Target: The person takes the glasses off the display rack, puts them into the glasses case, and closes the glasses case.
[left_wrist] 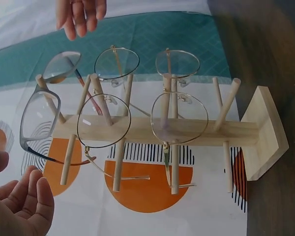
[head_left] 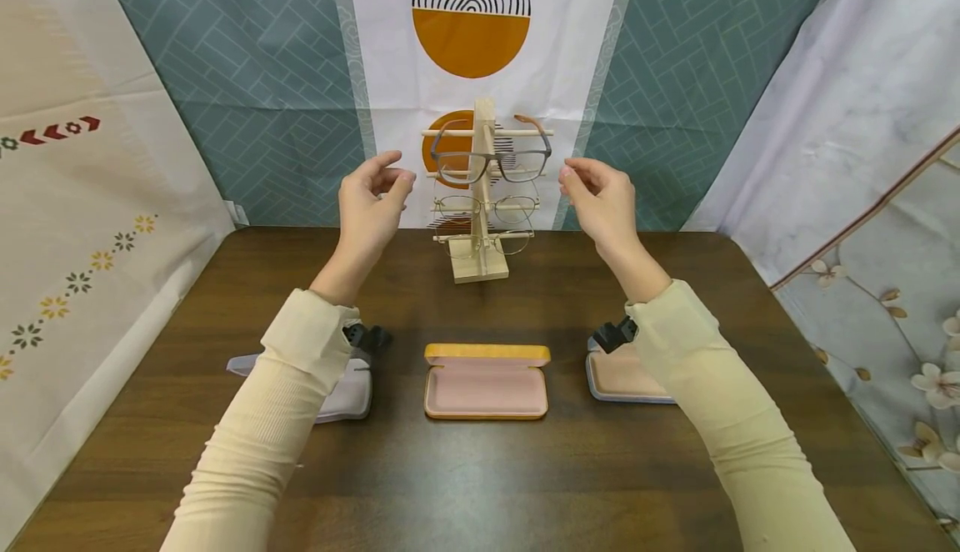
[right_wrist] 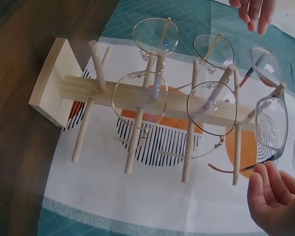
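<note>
Your left hand (head_left: 372,199) and right hand (head_left: 602,202) are raised, holding nothing, with fingers loosely bent and a gap between thumb and fingertips. Between them, the grey-framed glasses (head_left: 492,158) rest high on the wooden stand (head_left: 480,268), their long axis running from hand to hand. Your right hand looks nearer, just beside the frame. Two wire-rimmed pairs (left_wrist: 184,125) sit lower; beneath is the counter (head_left: 480,485).

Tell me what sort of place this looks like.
Probably an indoor tabletop arranged for handling or displaying eyewear, though I can't tell whether it's a home or shop. A wooden stand holds glasses, an open yellow case lies nearby, and patterned fabric hangs behind.
</note>
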Demonstrator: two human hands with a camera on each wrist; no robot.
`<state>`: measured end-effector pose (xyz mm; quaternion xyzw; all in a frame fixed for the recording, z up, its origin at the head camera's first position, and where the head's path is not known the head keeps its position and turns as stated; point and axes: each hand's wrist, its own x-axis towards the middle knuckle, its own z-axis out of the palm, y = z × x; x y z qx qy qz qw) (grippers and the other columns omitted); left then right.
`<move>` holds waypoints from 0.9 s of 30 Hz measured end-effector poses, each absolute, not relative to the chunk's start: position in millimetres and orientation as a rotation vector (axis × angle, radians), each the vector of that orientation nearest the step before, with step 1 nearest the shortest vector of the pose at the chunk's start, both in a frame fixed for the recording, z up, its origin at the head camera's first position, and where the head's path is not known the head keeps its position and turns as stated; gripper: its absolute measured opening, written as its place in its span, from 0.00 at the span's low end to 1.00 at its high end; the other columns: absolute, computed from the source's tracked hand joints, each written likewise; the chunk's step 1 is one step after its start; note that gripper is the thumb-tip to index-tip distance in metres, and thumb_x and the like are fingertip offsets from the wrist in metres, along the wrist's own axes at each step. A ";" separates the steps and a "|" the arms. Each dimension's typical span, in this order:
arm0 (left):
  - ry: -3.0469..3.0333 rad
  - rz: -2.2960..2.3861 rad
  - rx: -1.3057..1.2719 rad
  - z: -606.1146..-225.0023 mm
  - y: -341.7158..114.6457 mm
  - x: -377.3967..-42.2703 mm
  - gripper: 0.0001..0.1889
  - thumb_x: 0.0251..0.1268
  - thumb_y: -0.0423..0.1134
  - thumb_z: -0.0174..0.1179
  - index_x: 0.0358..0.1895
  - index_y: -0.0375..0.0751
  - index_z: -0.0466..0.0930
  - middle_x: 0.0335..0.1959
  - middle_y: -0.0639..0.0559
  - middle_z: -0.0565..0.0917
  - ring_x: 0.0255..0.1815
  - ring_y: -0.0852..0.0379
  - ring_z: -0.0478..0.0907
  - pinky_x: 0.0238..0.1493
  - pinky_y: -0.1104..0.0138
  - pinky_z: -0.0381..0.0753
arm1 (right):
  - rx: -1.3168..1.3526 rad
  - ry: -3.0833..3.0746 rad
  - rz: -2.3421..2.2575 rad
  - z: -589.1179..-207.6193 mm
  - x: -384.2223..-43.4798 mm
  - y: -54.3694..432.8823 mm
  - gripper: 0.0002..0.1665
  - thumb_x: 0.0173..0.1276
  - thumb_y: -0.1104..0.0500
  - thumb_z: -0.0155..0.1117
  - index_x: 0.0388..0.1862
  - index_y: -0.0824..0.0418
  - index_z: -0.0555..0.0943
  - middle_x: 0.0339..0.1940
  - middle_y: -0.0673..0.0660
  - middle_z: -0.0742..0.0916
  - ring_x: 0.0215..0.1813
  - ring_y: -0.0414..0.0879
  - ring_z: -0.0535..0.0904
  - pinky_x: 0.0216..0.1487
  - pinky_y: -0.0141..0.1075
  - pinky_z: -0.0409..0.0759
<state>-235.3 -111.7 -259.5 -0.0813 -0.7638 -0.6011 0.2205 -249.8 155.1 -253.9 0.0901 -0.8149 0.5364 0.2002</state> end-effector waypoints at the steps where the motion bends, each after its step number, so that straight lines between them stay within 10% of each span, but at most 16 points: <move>1: -2.108 -1.673 -0.219 -258.4 -110.8 -236.1 0.18 0.64 0.33 0.54 0.57 0.34 0.72 0.39 0.40 0.81 0.36 0.56 0.76 0.32 0.74 0.76 | 0.248 -2.271 1.518 -252.2 -250.2 154.1 0.18 0.67 0.56 0.56 0.51 0.66 0.78 0.40 0.62 0.84 0.37 0.45 0.80 0.36 0.28 0.77; 27: -2.125 -1.726 -0.135 -254.4 -91.7 -258.8 0.20 0.63 0.40 0.57 0.56 0.34 0.74 0.41 0.41 0.83 0.35 0.56 0.81 0.31 0.74 0.76 | 0.168 -2.244 1.641 -240.1 -263.7 134.4 0.21 0.65 0.58 0.59 0.56 0.63 0.76 0.42 0.63 0.84 0.41 0.50 0.81 0.38 0.32 0.79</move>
